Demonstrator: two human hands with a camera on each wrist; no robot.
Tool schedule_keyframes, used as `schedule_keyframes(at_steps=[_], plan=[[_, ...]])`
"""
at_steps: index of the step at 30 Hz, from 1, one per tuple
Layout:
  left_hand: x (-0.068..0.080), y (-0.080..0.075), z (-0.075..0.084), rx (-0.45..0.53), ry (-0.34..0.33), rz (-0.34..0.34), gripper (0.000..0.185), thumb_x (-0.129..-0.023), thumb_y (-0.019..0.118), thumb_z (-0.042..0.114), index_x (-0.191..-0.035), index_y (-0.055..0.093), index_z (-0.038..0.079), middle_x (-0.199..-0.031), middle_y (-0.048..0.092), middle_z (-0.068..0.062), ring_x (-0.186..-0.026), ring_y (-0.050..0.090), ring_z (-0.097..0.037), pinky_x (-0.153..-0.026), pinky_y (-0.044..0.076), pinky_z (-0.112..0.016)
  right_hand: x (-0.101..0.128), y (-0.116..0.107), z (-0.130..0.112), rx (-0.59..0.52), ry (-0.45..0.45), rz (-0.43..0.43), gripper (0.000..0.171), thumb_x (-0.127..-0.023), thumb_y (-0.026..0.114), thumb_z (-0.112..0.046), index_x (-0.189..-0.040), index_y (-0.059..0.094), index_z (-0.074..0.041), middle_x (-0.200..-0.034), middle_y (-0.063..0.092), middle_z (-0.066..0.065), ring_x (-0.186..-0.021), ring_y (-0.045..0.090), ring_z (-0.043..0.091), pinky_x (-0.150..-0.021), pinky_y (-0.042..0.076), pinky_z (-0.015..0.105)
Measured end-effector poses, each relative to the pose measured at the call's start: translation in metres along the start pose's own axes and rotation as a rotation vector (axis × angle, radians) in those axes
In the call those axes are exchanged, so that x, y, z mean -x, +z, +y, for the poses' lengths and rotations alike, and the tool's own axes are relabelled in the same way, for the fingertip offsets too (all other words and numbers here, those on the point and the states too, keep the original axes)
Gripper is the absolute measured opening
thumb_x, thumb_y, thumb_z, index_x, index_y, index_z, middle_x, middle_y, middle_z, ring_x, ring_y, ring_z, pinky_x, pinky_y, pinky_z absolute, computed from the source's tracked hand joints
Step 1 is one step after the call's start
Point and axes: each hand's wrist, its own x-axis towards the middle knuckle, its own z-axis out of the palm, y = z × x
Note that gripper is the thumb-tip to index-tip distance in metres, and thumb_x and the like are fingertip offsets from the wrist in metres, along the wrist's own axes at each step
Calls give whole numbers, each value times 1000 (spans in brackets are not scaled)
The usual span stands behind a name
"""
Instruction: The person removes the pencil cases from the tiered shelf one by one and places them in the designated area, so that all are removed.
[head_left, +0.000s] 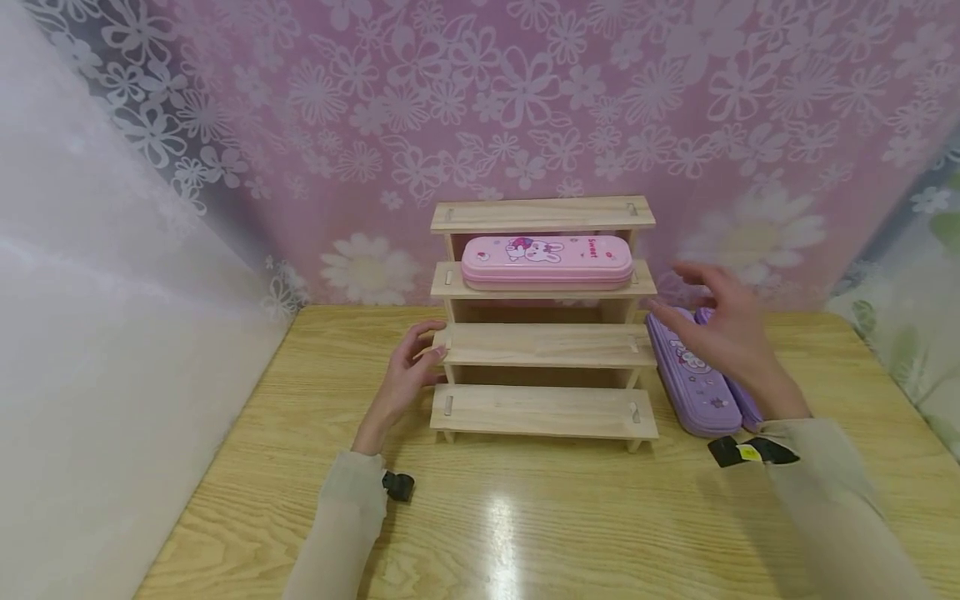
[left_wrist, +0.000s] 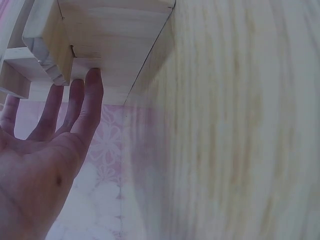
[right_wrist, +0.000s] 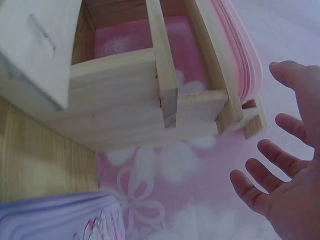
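A stepped wooden rack (head_left: 543, 412) stands on the table, and a pink pencil case (head_left: 547, 260) with a bunny print lies on its second board from the top. My left hand (head_left: 405, 375) holds the rack's left side at the end of a lower board; in the left wrist view, several fingertips (left_wrist: 93, 75) reach the side panel. To the rack's right, my right hand (head_left: 723, 337) is raised with fingers spread and nothing in them. Below it are two purple pencil cases (head_left: 693, 383), partly covered by that hand. In the right wrist view, the pink case (right_wrist: 240, 55) is apart from the fingers.
The light wood table (head_left: 480, 517) extends around the rack. A pink flowered cloth (head_left: 487, 100) hangs behind, with a white sheet (head_left: 112, 292) at the left and a flowered one at the right.
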Motion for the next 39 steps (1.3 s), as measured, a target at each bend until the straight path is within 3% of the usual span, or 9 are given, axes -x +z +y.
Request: schedule_keyframes(at_steps=[8,16,22,28,35,39], plan=[[0,0,0,5,-7,6,43,-97,54,20,-137,43,13,-129,48,-15,-109,53,-27,-88,48,-63,-22,16,-12,-11,-104,-12,57,-76,79,-21,-129,58,-17,-120,55,10,-104,51,18,-78,41,10],[0,0,-1,2,-1,8,44,-97,53,19,-139,41,10,-128,47,-15,-107,54,-26,-87,49,-63,-39,30,-18,-30,-118,-84,56,-79,77,-25,-131,56,-15,-125,50,15,-109,48,30,-80,44,44],[-1,1,0,20,11,2,42,-97,53,16,-137,42,10,-126,49,-17,-104,58,-22,-83,52,-60,-43,36,-17,-23,-80,-88,51,-81,75,-30,-126,58,-12,-124,49,17,-109,47,33,-81,41,46],[-2,1,-1,28,15,-2,42,-97,53,15,-137,42,10,-126,50,-17,-103,60,-23,-81,54,-56,-46,41,-15,-62,-98,-74,48,-77,78,-22,-115,54,-4,-119,50,17,-111,49,35,-84,40,49],[-3,0,-3,30,17,1,42,-97,54,16,-137,43,10,-127,50,-18,-104,60,-24,-81,54,-56,-43,39,-21,-127,-15,-88,50,-74,82,-20,-111,50,-7,-115,52,4,-99,55,20,-82,47,28],[-2,1,-3,30,26,0,41,-97,54,15,-136,43,9,-125,50,-18,-103,60,-24,-81,54,-57,-38,34,-24,-151,44,-114,52,-70,84,-18,-108,50,-8,-111,51,-1,-95,52,13,-81,46,28]])
